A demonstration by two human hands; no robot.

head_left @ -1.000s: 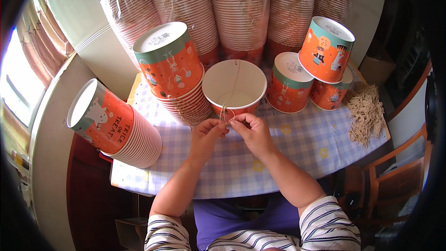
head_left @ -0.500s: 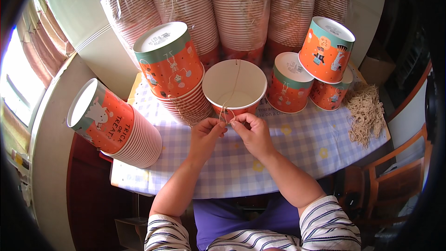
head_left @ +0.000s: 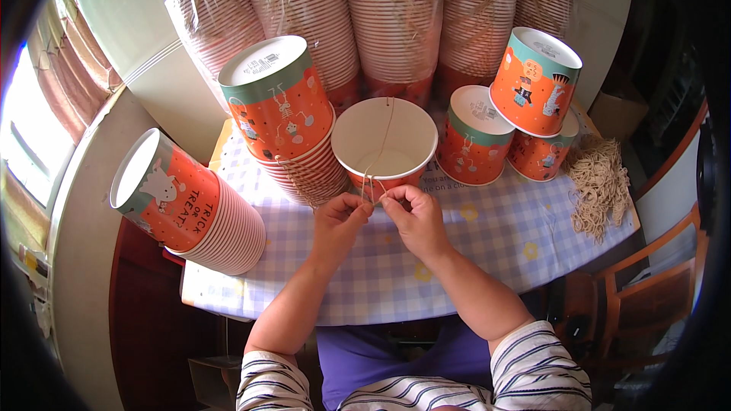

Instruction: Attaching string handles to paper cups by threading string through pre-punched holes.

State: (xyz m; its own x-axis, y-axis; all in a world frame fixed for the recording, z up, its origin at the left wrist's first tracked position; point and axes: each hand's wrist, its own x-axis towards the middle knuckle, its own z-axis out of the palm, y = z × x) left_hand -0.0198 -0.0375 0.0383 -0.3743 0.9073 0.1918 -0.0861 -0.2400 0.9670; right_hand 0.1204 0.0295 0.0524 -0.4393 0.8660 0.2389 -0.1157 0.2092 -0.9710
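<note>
An orange paper bucket (head_left: 364,137) with a white inside stands upright, mouth up, in front of me. A tan string (head_left: 389,131) runs from the far rim across its mouth to the near rim. Just outside that near rim, my left hand (head_left: 340,217) pinches the string between thumb and fingertips. Close beside it, my right hand (head_left: 415,217) pinches another part of the same string, with a small loop between the two hands. Whether a knot is formed there is too small to tell.
Upside-down bucket stacks stand at left (head_left: 221,221) and behind left (head_left: 278,122). On the right are several upturned buckets (head_left: 476,144) and a heap of tan strings (head_left: 598,190). Plastic-wrapped bucket stacks (head_left: 392,23) line the back. A checked cloth (head_left: 381,289) covers the table.
My left fingertips have closed in a little at the string, and the small loop by the near rim has changed shape. The bucket has stayed in place.
</note>
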